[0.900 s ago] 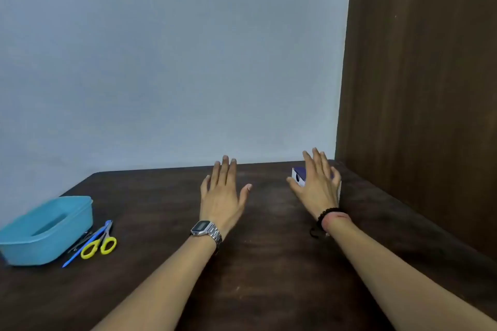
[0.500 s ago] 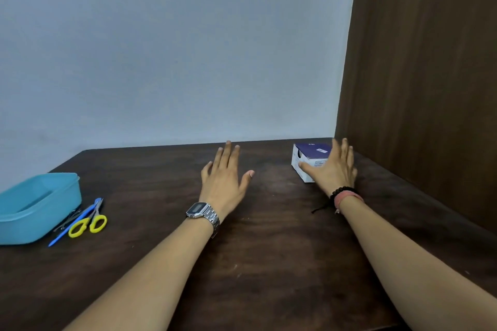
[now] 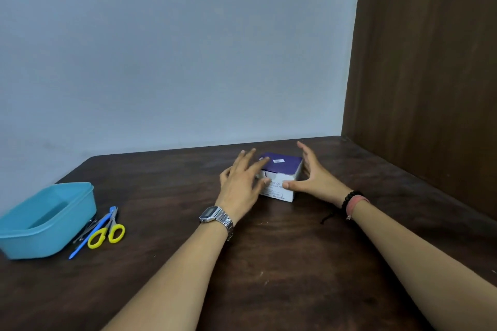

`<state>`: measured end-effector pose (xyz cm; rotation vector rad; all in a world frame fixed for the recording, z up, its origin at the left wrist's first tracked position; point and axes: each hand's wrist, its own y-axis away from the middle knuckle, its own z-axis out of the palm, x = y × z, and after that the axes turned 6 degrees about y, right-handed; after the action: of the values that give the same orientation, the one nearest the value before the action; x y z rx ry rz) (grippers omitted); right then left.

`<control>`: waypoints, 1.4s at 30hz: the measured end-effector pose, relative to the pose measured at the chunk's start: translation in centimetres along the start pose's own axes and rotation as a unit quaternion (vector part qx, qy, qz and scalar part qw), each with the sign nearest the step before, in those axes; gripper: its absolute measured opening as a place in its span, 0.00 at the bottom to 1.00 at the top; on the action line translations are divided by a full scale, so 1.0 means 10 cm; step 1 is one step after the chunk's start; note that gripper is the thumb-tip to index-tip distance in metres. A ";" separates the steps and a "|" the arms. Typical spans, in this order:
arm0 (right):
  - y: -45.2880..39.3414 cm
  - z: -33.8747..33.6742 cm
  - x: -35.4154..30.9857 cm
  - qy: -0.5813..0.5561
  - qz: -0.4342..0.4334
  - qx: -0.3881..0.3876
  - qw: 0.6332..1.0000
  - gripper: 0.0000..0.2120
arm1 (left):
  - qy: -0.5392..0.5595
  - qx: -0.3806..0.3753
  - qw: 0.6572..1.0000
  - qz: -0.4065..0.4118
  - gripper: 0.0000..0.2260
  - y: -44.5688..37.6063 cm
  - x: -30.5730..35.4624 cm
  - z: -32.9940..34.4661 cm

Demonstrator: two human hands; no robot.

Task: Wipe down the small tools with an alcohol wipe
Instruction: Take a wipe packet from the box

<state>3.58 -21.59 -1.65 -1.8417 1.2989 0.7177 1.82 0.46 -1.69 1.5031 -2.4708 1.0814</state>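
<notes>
A small white box with a purple top, the alcohol swabs box (image 3: pixel 281 166), stands on the dark wooden table (image 3: pixel 282 263) near the back. My left hand (image 3: pixel 240 183) lies against the box's left side, fingers spread over its top edge. My right hand (image 3: pixel 314 177) cups the right side, thumb on the front face and fingers apart. Far left lie the small tools: yellow-handled scissors (image 3: pixel 107 232), a thin blue stick tool (image 3: pixel 90 236) and a small metal tool (image 3: pixel 85 230) partly hidden beside the tub.
A light-blue plastic tub (image 3: pixel 53 236) sits at the table's left edge, touching the tools. A brown wooden panel (image 3: pixel 430 88) walls off the right side, and a pale wall (image 3: pixel 174 62) stands behind the table.
My left hand has moved right from the table's middle to the box. My right hand has shifted from the box's top to its right side. The box now sits a little nearer.
</notes>
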 end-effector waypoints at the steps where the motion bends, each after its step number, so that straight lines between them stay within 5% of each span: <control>1: -0.01 0.03 -0.01 -0.020 0.005 -0.016 1.000 0.58 | 0.011 -0.008 1.000 -0.003 0.20 -0.01 -0.02 -0.01; 7: 0.01 0.06 -0.02 -0.048 0.007 -0.050 0.998 0.50 | -0.014 0.035 0.999 0.004 0.14 -0.04 -0.09 -0.10; 24: -0.04 0.13 -0.08 -0.083 -0.061 -0.075 0.992 0.49 | -0.066 0.153 0.984 0.062 0.13 0.05 -0.02 -0.29; 38: 0.09 0.10 -0.12 -0.050 -0.079 -0.079 0.993 0.51 | -0.028 0.164 0.980 0.106 0.16 0.11 -0.01 -0.34; 42: 0.17 0.12 -0.15 -0.029 -0.092 -0.099 0.990 0.54 | 0.068 0.208 0.974 0.057 0.14 0.11 0.02 -0.39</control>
<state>1.50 -20.20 -1.59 -2.0511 1.0344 0.8173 -0.29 2.92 0.79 1.3243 -2.3620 1.7471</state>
